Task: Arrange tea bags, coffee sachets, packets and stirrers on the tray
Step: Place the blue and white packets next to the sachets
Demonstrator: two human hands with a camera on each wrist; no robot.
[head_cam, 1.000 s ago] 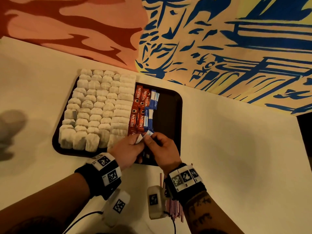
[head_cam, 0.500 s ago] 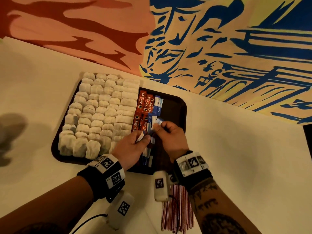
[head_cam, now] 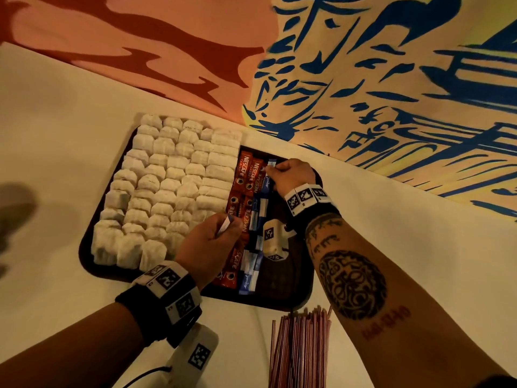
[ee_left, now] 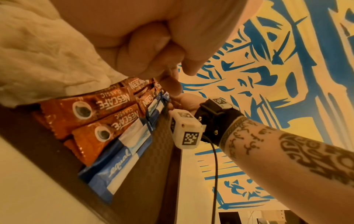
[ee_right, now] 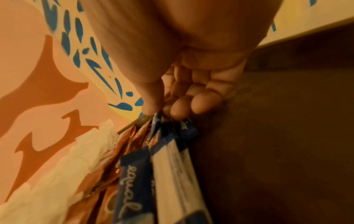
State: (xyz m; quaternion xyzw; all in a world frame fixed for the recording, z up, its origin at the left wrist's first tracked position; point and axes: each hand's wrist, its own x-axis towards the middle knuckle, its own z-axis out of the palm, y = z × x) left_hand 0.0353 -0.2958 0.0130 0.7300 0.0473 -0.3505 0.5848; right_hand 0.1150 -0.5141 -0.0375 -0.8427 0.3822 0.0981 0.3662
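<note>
A dark tray [head_cam: 306, 292] holds several rows of white tea bags [head_cam: 167, 191] on its left, red coffee sachets [head_cam: 244, 175] in the middle and a column of blue-and-white sweetener packets [head_cam: 258, 217] beside them. My right hand [head_cam: 291, 175] is at the tray's far end, pinching a blue packet [head_cam: 270, 164] at the top of that column; the right wrist view shows the fingertips [ee_right: 179, 112] on the blue packet [ee_right: 156, 122]. My left hand [head_cam: 212, 242] hovers over the tray's near middle, gripping a small bunch of blue-and-white packets [head_cam: 225, 224].
A bundle of thin red-and-white stirrers [head_cam: 300, 348] lies on the white table [head_cam: 56, 107] just in front of the tray. The tray's right strip [head_cam: 291, 278] is bare dark surface. A painted wall [head_cam: 363, 79] runs close behind the tray.
My right hand took one packet from the bunch near the tray's front and carried it to the far end of the blue column. The left hand stayed, still holding its packets.
</note>
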